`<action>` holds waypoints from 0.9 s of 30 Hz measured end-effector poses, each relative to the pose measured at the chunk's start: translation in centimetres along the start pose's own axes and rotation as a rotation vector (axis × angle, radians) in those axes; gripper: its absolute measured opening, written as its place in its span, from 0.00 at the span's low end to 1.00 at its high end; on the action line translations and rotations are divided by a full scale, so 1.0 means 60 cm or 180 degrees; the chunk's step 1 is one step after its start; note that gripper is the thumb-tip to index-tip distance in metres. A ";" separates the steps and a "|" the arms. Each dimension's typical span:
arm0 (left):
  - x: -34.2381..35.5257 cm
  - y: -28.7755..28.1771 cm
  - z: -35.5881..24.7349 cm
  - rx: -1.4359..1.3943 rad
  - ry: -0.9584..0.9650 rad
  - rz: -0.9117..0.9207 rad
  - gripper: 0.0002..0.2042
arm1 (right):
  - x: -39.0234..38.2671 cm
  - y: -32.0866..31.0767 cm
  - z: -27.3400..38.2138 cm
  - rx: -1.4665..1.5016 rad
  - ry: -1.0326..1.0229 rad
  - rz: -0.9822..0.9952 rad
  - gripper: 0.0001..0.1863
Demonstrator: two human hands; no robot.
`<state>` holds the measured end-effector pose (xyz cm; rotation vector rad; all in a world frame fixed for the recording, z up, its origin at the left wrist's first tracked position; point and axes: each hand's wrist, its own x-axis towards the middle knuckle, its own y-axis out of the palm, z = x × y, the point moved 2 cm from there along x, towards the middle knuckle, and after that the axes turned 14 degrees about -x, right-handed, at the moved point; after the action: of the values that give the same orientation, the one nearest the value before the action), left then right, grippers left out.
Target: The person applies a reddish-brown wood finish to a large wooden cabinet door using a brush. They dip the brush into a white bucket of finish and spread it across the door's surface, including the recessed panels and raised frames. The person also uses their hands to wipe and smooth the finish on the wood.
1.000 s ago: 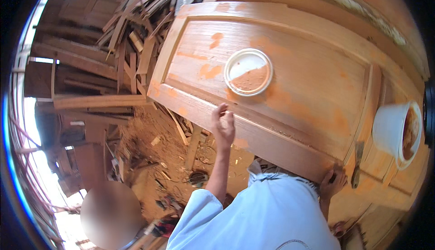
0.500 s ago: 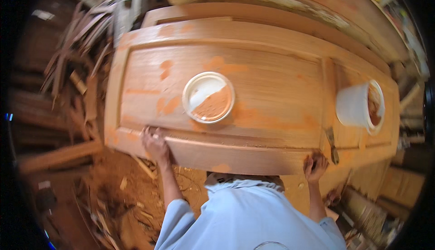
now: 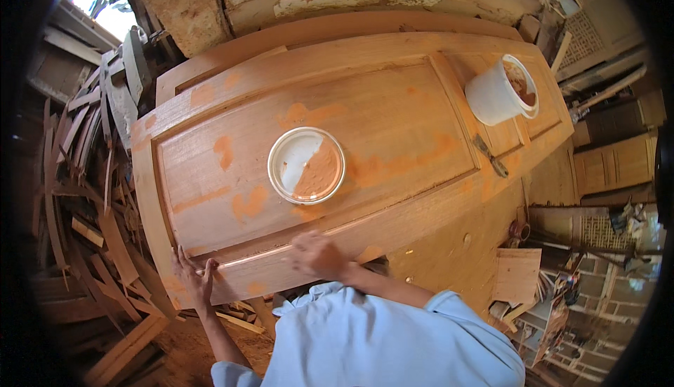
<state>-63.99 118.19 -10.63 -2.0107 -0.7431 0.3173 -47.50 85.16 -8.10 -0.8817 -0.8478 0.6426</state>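
A panelled wooden door (image 3: 393, 113) patched with orange filler lies flat in front of me. My left hand (image 3: 194, 278) rests on its near left corner, fingers spread and thumb apart. On the front rail, my right hand (image 3: 320, 255) is closed and slightly blurred; whatever its fingers may hold is hidden. Farther in, on the large panel, sits a round white lid (image 3: 286, 155) half covered with orange filler paste. A white bucket (image 3: 488, 98) of filler leans tilted toward the right end. Closer to me than the bucket lies a putty knife (image 3: 490, 155), untouched.
Behind this door, another wooden board (image 3: 316, 30) shows along its far edge. Scrap strips of wood (image 3: 77, 141) are heaped at the left. To the right are cabinet-like panels (image 3: 614, 169) and a loose board (image 3: 517, 275). Wood shavings litter the floor below.
My right hand has moved left along the front rail, from near the putty knife toward my left hand. My left hand has spread at the corner. The view has turned.
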 end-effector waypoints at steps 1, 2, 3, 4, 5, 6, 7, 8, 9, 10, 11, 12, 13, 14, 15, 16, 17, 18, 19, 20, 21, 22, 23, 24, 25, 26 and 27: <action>0.002 -0.002 0.013 0.0096 0.0057 0.0068 0.43 | 0.034 0.028 0.039 0.0027 -0.0060 0.0170 0.09; 0.013 0.000 0.020 0.0183 0.0151 0.0175 0.43 | 0.059 0.042 0.061 -0.0170 -0.0132 0.0252 0.08; 0.015 0.001 0.033 0.0083 0.0168 0.0106 0.42 | 0.080 0.058 0.079 -0.0347 -0.0244 0.0335 0.07; 0.017 0.005 0.043 -0.0031 0.0199 0.0038 0.41 | 0.095 0.083 0.089 -0.0486 -0.0157 0.0269 0.07; 0.020 0.006 0.053 -0.0144 0.0226 -0.0032 0.40 | 0.102 0.113 0.095 -0.0624 -0.0074 0.0203 0.07; 0.009 0.005 0.063 -0.0134 0.0131 -0.0106 0.39 | 0.109 0.143 0.105 -0.0730 -0.0073 0.0175 0.07; 0.010 0.005 0.053 -0.0138 0.0119 -0.0137 0.37 | 0.115 0.151 0.107 -0.0811 0.0007 0.0209 0.09; 0.013 0.006 0.046 -0.0140 0.0100 -0.0172 0.36 | 0.121 0.158 0.108 -0.0807 0.0091 0.0185 0.09; 0.016 0.005 0.041 -0.0120 0.0178 -0.0211 0.33 | 0.127 0.161 0.109 -0.0794 0.0170 0.0166 0.10; 0.017 0.005 0.038 -0.0089 0.0224 -0.0215 0.33 | 0.133 0.164 0.108 -0.0781 0.0246 0.0149 0.10; 0.018 0.007 0.035 -0.0058 0.0267 -0.0220 0.33 | 0.137 0.167 0.106 -0.0816 0.0273 0.0214 0.10; 0.018 0.004 0.036 -0.0005 0.0302 -0.0228 0.33 | 0.145 0.165 0.112 -0.0827 0.0297 0.0275 0.10; 0.019 0.004 0.033 -0.0081 0.0304 -0.0225 0.33 | 0.150 0.166 0.114 -0.0839 0.0318 0.0339 0.10; 0.020 0.006 0.027 -0.0159 0.0302 -0.0223 0.32 | 0.155 0.171 0.111 -0.0945 0.0322 0.0340 0.10; 0.018 -0.004 0.031 -0.0186 0.0277 -0.0216 0.32 | 0.159 0.180 0.116 -0.0995 0.0320 0.0345 0.10; 0.018 0.002 0.041 -0.0242 0.0324 -0.0231 0.33 | 0.161 0.188 0.119 -0.1043 0.0312 0.0354 0.10; 0.017 0.000 0.040 -0.0379 0.0258 -0.0212 0.34 | 0.163 0.198 0.121 -0.1094 0.0234 0.0224 0.10; 0.015 -0.009 0.047 -0.0482 0.0172 -0.0203 0.35 | 0.160 0.210 0.122 -0.1104 0.0147 0.0091 0.10; 0.010 0.015 0.091 -0.0109 0.0046 -0.0285 0.41 | 0.152 0.224 0.119 -0.1103 0.0054 -0.0038 0.09; 0.006 0.000 0.080 -0.0304 -0.0084 -0.0342 0.48 | 0.127 0.250 0.119 -0.1023 0.0115 -0.0258 0.13; 0.021 -0.019 0.062 -0.0385 -0.0280 -0.0179 0.55 | 0.112 0.272 0.106 -0.0057 0.0564 0.0693 0.18; 0.017 -0.014 0.097 0.0304 -0.0023 -0.0194 0.58 | 0.132 0.242 0.109 -0.0280 0.0389 0.0676 0.20; 0.025 -0.023 0.084 0.0265 -0.0176 -0.0180 0.60 | 0.164 0.203 0.115 -0.0529 0.0228 0.0624 0.23; 0.033 -0.018 0.088 0.0385 -0.0482 -0.0073 0.64 | 0.176 0.189 0.121 -0.0505 0.0320 0.0681 0.24; 0.043 -0.018 0.077 0.0413 -0.1038 0.0310 0.68 | 0.185 0.181 0.122 -0.0518 0.0433 0.0743 0.25; 0.050 -0.019 0.076 0.0428 -0.0929 0.0246 0.68 | 0.190 0.179 0.124 -0.0469 0.0454 0.0743 0.25; 0.054 -0.017 0.071 0.0440 -0.0802 0.0216 0.68 | 0.190 0.173 0.122 -0.0429 0.0508 0.0754 0.25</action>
<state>-63.94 123.52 -11.75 -1.8873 -0.7862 0.6534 -49.19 102.01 -10.25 -1.1517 -0.6536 0.7157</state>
